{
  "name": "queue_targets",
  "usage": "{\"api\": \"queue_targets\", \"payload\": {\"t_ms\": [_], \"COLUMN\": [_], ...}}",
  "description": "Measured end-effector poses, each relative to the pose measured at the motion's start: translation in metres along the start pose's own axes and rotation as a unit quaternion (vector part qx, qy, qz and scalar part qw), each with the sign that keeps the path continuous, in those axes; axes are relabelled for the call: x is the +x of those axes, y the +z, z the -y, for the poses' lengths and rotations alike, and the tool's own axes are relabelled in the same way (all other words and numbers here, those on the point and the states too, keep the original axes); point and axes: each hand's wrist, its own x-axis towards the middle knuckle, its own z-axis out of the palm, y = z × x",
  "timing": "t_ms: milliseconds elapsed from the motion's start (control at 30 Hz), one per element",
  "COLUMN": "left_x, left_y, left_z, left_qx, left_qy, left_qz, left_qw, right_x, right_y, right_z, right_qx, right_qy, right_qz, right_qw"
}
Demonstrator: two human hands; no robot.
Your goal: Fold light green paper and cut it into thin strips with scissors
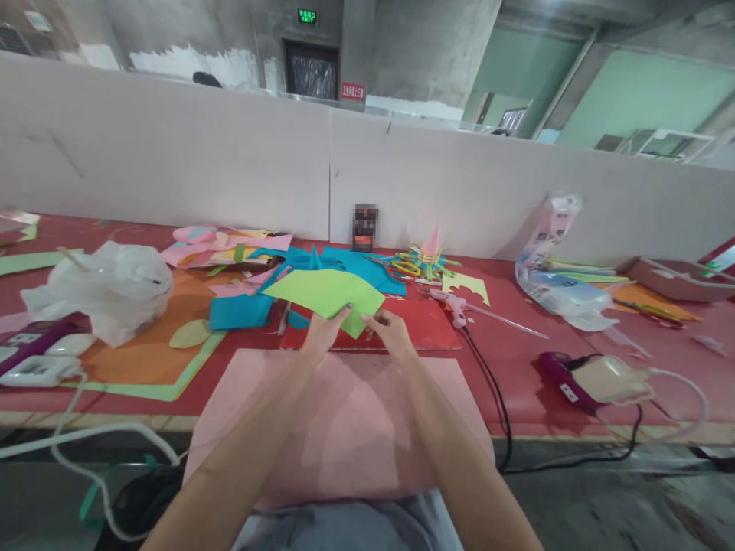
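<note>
Head view: holds lime-green paper (327, 291) above the desk (505, 337), pinching the near edge with left hand (329, 329) and right hand (391, 330), both closed on it. Partly hides blue paper (357, 264) and red board (433, 325) beyond. Has pink glue gun (457, 310) to the right, white plastic bag (123, 283) left.

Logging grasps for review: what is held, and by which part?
Green paper: left hand at its lower edge, right hand at its lower right edge.
</note>
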Motion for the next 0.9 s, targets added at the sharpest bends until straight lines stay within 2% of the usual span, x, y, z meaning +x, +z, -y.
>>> {"api": "queue_targets", "payload": {"t_ms": [100,267,400,567,900], "left_x": [0.001,0.0005,-0.0011,-0.0013,-0.0004], "left_y": [0.0006,0.0016,0.0024,0.0036,0.0048], "left_z": [0.0025,0.0023,0.0006,0.0007,0.0052], "left_qx": [-0.006,-0.01,-0.013,-0.026,-0.043], "left_qy": [-0.011,-0.01,-0.011,-0.003,-0.022], "left_qz": [-0.01,-0.016,-0.022,-0.022,-0.021], "left_qw": [1.0,1.0,1.0,0.999,0.999], "right_x": [0.0011,0.0029,0.0025,0.0005,0.0023], "right_y": [-0.0001,0.0028,0.0045,0.0065,0.007], "right_z": [-0.0029,-0.0077,-0.0087,-0.0081,-0.0106], "right_qx": [-0.013,0.086,0.093,0.123,0.182], "right_qy": [-0.001,0.052,0.078,0.083,0.071], "right_qz": [0.031,0.03,0.002,-0.008,0.016], "right_qw": [0.999,0.994,0.993,0.989,0.981]}}
